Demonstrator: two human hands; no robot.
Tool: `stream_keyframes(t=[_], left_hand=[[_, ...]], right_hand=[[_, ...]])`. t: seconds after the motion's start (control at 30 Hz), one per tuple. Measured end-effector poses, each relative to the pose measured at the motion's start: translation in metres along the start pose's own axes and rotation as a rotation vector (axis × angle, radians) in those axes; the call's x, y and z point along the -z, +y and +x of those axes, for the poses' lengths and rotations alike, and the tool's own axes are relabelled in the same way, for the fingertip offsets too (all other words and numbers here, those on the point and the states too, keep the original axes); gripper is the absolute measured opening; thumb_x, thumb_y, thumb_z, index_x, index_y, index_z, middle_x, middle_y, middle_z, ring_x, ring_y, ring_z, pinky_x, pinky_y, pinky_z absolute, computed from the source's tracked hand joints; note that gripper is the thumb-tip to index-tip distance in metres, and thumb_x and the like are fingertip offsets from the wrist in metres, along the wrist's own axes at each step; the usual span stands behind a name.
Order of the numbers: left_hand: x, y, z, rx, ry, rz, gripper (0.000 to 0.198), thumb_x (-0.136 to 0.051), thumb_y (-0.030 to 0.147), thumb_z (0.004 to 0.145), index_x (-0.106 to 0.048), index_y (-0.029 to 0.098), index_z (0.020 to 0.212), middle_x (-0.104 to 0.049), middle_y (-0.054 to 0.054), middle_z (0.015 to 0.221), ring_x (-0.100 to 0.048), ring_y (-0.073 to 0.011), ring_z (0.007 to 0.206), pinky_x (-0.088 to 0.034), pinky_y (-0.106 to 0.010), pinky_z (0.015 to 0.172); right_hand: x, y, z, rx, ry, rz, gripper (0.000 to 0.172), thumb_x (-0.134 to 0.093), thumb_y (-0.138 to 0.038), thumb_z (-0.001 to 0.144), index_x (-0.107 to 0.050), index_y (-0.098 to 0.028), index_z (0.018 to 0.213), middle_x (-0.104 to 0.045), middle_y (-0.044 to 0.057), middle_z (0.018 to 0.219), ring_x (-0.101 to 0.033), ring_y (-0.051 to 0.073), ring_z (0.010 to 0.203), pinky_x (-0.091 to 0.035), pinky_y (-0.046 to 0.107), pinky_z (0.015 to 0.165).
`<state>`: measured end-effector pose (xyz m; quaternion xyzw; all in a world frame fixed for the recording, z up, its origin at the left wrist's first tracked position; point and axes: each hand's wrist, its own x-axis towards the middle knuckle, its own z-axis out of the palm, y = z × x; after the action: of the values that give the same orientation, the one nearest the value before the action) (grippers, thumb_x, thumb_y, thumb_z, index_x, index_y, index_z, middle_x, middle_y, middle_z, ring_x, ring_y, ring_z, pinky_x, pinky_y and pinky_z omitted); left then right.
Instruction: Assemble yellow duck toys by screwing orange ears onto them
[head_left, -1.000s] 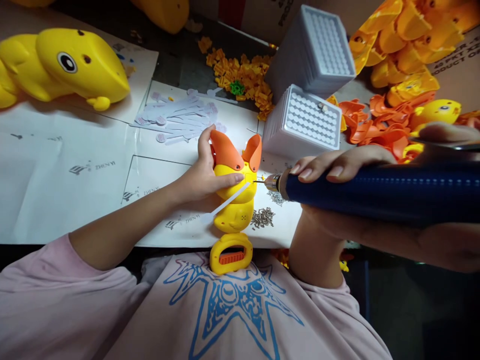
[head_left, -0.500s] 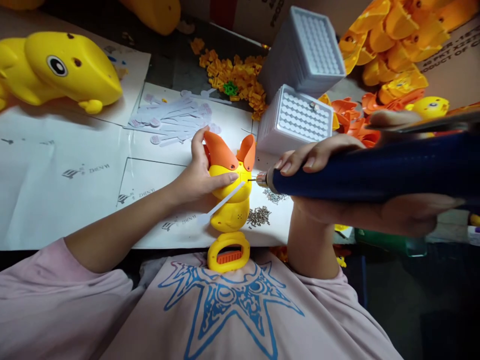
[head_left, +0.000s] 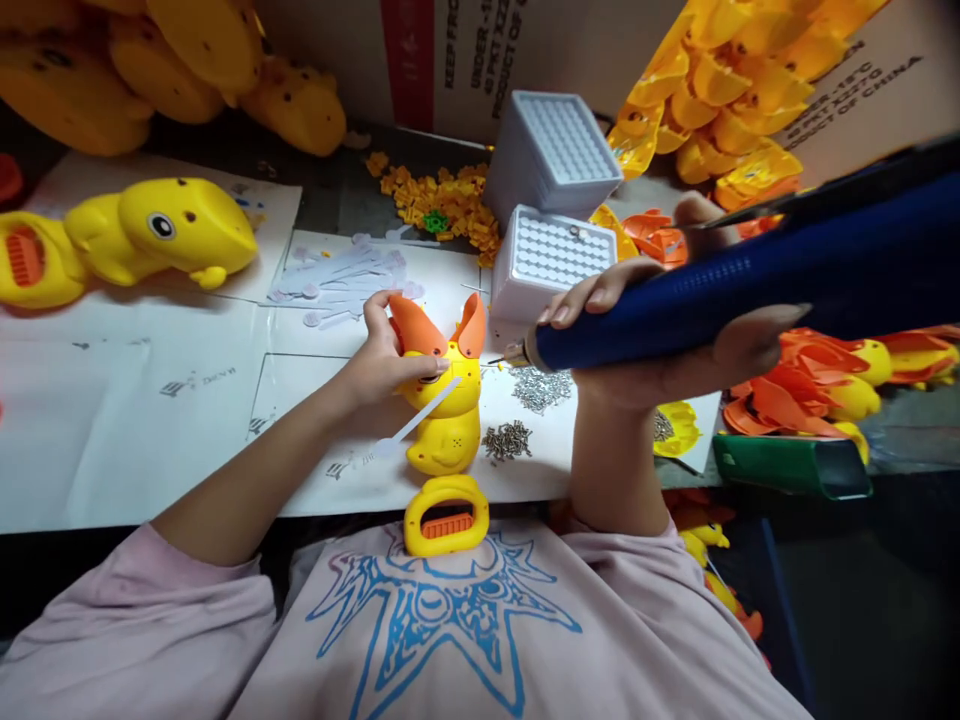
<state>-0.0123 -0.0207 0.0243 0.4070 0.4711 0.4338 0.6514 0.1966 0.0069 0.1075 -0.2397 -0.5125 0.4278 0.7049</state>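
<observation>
A yellow plastic toy (head_left: pixel 448 425) with an orange beak and a ring handle lies on the white sheet, its handle over the table edge against my shirt. My left hand (head_left: pixel 382 360) grips its head and beak, thumb across the face. A thin white strip (head_left: pixel 424 412) hangs diagonally from the toy. In my right hand (head_left: pixel 637 340) is a blue electric screwdriver (head_left: pixel 697 280), held nearly level with its bit pointing left. The bit tip is just right of the toy's head, seemingly apart from it. Small silver screws (head_left: pixel 541 388) and darker screws (head_left: pixel 508 440) lie in piles beside the toy.
Another yellow toy (head_left: pixel 142 230) lies at left. Behind are white strips (head_left: pixel 345 280), small orange parts (head_left: pixel 435 205) and stacked grey trays (head_left: pixel 555 250). Orange and yellow parts (head_left: pixel 795 385) and a green container (head_left: pixel 787 467) occupy the right. Cartons (head_left: pixel 480 60) stand at the back.
The screwdriver bit has drawn back a little to the right from the toy's head, and the tool now tilts more. My view has shifted, showing more of the back and right.
</observation>
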Motion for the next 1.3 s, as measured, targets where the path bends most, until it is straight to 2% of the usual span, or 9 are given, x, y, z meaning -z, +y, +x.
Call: stream_keyframes(t=[0.1, 0.23, 0.4, 0.5, 0.6, 0.83, 0.97, 1.13, 1.3], left_hand=[[0.0, 0.013, 0.006, 0.114, 0.035, 0.104, 0.094, -0.084, 0.024, 0.06, -0.023, 0.032, 0.13, -0.051, -0.002, 0.114, -0.061, -0.0153, 0.087, -0.052, -0.029, 0.073], [-0.008, 0.029, 0.013, 0.227, 0.012, 0.249, 0.1, -0.089, 0.029, 0.057, -0.024, 0.032, 0.134, -0.052, -0.005, 0.114, -0.063, -0.0213, 0.091, -0.055, -0.035, 0.073], [-0.014, 0.02, 0.011, 0.131, 0.021, 0.161, 0.099, -0.086, 0.029, 0.062, -0.023, 0.033, 0.138, -0.05, -0.006, 0.121, -0.062, -0.0226, 0.102, -0.055, -0.034, 0.081], [-0.01, 0.006, 0.011, 0.048, 0.008, 0.06, 0.098, -0.085, 0.028, 0.062, -0.022, 0.035, 0.138, -0.05, -0.004, 0.119, -0.062, -0.0199, 0.101, -0.055, -0.031, 0.081], [-0.006, -0.003, 0.012, 0.013, 0.002, 0.018, 0.098, -0.085, 0.026, 0.061, -0.023, 0.036, 0.136, -0.05, -0.002, 0.116, -0.061, -0.0187, 0.098, -0.055, -0.031, 0.081], [-0.008, -0.005, 0.013, -0.003, 0.002, 0.015, 0.097, -0.085, 0.027, 0.062, -0.023, 0.034, 0.137, -0.051, -0.003, 0.114, -0.06, -0.0191, 0.099, -0.053, -0.032, 0.083], [-0.008, -0.005, 0.014, -0.013, 0.002, 0.035, 0.099, -0.086, 0.029, 0.061, -0.023, 0.034, 0.137, -0.05, -0.003, 0.114, -0.06, -0.0203, 0.1, -0.054, -0.033, 0.084], [-0.008, -0.005, 0.013, -0.016, -0.004, 0.038, 0.099, -0.085, 0.031, 0.062, -0.021, 0.033, 0.137, -0.049, -0.004, 0.118, -0.06, -0.0222, 0.105, -0.054, -0.035, 0.087], [-0.008, -0.008, 0.015, -0.02, -0.02, 0.032, 0.099, -0.084, 0.036, 0.064, -0.019, 0.034, 0.139, -0.05, -0.005, 0.116, -0.061, -0.0233, 0.104, -0.054, -0.037, 0.087]], right_hand=[[0.02, 0.003, 0.0, -0.031, 0.143, -0.14, 0.061, -0.058, -0.074, 0.075, -0.058, -0.028, 0.115, -0.059, -0.005, 0.059, -0.06, 0.018, 0.044, -0.052, 0.032, 0.041], [0.043, 0.015, -0.011, -0.066, 0.271, -0.186, 0.064, -0.059, -0.072, 0.073, -0.059, -0.025, 0.117, -0.056, -0.005, 0.059, -0.058, 0.015, 0.045, -0.051, 0.028, 0.042], [0.057, 0.03, -0.024, 0.025, 0.306, -0.152, 0.053, -0.057, -0.067, 0.078, -0.06, -0.024, 0.11, -0.06, -0.005, 0.062, -0.061, 0.014, 0.046, -0.054, 0.029, 0.044], [0.059, 0.035, -0.027, 0.069, 0.345, -0.168, 0.049, -0.056, -0.067, 0.079, -0.058, -0.026, 0.105, -0.06, -0.006, 0.063, -0.061, 0.014, 0.047, -0.055, 0.029, 0.047], [0.059, 0.039, -0.029, 0.026, 0.416, -0.177, 0.052, -0.058, -0.07, 0.075, -0.055, -0.025, 0.101, -0.059, -0.006, 0.062, -0.062, 0.013, 0.048, -0.054, 0.028, 0.048], [0.057, 0.043, -0.026, 0.066, 0.476, -0.209, 0.054, -0.055, -0.073, 0.076, -0.051, -0.027, 0.106, -0.058, -0.007, 0.064, -0.062, 0.014, 0.049, -0.054, 0.029, 0.049], [0.055, 0.046, -0.026, 0.045, 0.476, -0.265, 0.057, -0.051, -0.076, 0.077, -0.052, -0.027, 0.105, -0.054, -0.007, 0.063, -0.061, 0.013, 0.049, -0.054, 0.03, 0.051], [0.055, 0.049, -0.026, 0.062, 0.448, -0.21, 0.053, -0.055, -0.07, 0.079, -0.053, -0.025, 0.107, -0.057, -0.007, 0.063, -0.062, 0.014, 0.05, -0.055, 0.029, 0.052], [0.056, 0.039, -0.022, 0.105, 0.437, -0.161, 0.044, -0.052, -0.067, 0.084, -0.056, -0.026, 0.101, -0.06, -0.006, 0.062, -0.062, 0.014, 0.048, -0.054, 0.029, 0.049]])
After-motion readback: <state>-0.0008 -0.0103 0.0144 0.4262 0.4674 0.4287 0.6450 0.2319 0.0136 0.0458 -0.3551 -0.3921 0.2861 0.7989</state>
